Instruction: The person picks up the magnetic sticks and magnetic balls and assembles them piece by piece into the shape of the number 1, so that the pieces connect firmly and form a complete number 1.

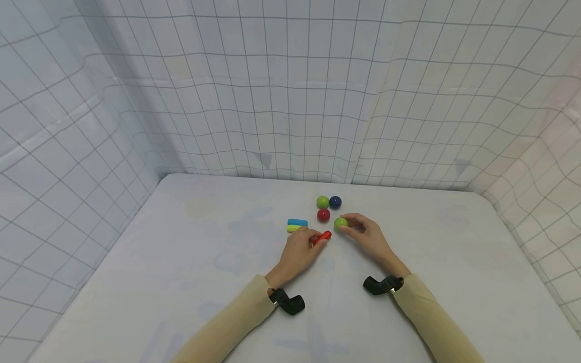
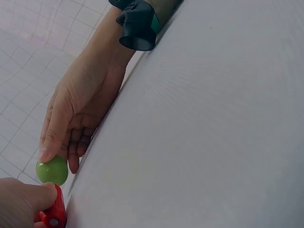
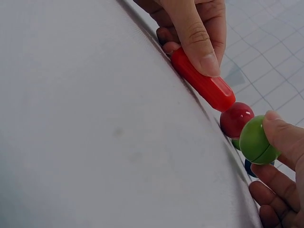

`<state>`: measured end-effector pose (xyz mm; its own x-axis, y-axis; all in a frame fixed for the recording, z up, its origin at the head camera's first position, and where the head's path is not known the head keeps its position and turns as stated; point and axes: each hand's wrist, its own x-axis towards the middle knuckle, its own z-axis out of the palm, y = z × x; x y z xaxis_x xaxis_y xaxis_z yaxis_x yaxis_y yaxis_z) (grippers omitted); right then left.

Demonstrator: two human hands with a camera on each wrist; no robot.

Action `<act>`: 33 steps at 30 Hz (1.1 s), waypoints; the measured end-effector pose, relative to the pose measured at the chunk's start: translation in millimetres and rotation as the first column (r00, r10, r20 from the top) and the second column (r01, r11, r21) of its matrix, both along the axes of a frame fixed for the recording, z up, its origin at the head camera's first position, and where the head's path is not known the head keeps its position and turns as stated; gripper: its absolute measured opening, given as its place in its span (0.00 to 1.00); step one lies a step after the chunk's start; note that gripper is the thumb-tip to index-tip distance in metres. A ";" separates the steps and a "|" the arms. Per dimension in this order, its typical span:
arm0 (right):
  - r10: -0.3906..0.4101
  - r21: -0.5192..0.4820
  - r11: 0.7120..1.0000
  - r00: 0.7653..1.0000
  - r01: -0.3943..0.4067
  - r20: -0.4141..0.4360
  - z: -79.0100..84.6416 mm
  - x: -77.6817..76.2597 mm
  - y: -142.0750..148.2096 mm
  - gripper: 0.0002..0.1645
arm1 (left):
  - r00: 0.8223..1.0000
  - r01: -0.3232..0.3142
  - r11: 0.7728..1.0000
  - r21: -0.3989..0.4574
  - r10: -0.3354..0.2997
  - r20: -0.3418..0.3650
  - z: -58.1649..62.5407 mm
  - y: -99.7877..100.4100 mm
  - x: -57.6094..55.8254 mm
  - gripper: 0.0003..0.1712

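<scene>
In the head view my left hand [image 1: 299, 249] pinches a short red faceted bar [image 1: 326, 235] between thumb and fingers, low over the white table. The left wrist view shows a silver round spot on the end of this red bar [image 2: 55, 216]. My right hand [image 1: 369, 239] holds a glossy green ball [image 1: 340, 223] between thumb and fingertips; a dark seam runs round the ball [image 3: 256, 140]. Beyond the hands lie a dark red ball [image 1: 324, 215], a second green ball [image 1: 323, 202] and a dark blue ball [image 1: 335, 202], grouped closely.
A blue bar [image 1: 297, 222] and a yellow-green bar [image 1: 293, 229] lie side by side just past my left hand, which partly covers the yellow one. White grid-patterned curtains [image 1: 272, 101] surround the white table [image 1: 204, 242] at the back and sides.
</scene>
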<state>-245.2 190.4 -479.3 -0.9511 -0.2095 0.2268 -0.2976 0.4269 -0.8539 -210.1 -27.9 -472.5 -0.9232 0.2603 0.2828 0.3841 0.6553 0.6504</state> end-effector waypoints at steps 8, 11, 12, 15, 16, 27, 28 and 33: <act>-0.004 0.011 1.000 1.000 0.004 -0.011 -0.9 -1.1 1.1 0.24 | 1.000 0.007 1.000 0.024 -0.007 -0.020 1.3 1.2 -0.6 0.13; -0.008 0.012 1.000 1.000 0.009 -0.021 -0.7 -0.9 0.8 0.23 | 0.999 0.017 0.999 0.029 -0.016 -0.029 0.8 1.6 -1.4 0.12; -0.009 0.010 1.000 1.000 0.009 -0.026 -0.7 -0.8 0.5 0.23 | 0.999 0.018 0.999 0.031 -0.017 -0.032 0.7 1.8 -1.5 0.12; -0.010 0.013 1.000 0.999 0.011 -0.036 -0.5 -0.5 -0.3 0.22 | 0.999 0.021 0.999 0.036 -0.019 -0.041 0.3 2.0 -2.0 0.12; -0.010 0.015 1.000 0.999 0.011 -0.037 -0.5 -0.5 -0.4 0.22 | 0.999 0.020 0.999 0.036 -0.018 -0.042 0.1 2.1 -2.1 0.12; 0.011 0.014 1.000 1.000 -0.011 -0.005 -0.2 -0.8 -0.3 0.22 | 0.998 0.019 0.999 0.051 -0.016 -0.064 -2.4 4.6 -2.1 0.12; 0.014 0.014 1.000 1.000 -0.014 0.001 0.2 -0.6 -0.4 0.22 | 0.998 0.019 0.999 0.051 -0.016 -0.063 -2.6 4.8 -2.0 0.12; 0.031 0.019 0.999 0.999 -0.032 0.006 0.6 0.1 -0.9 0.22 | 0.998 0.017 0.999 0.047 -0.014 -0.059 -2.0 6.4 -1.9 0.12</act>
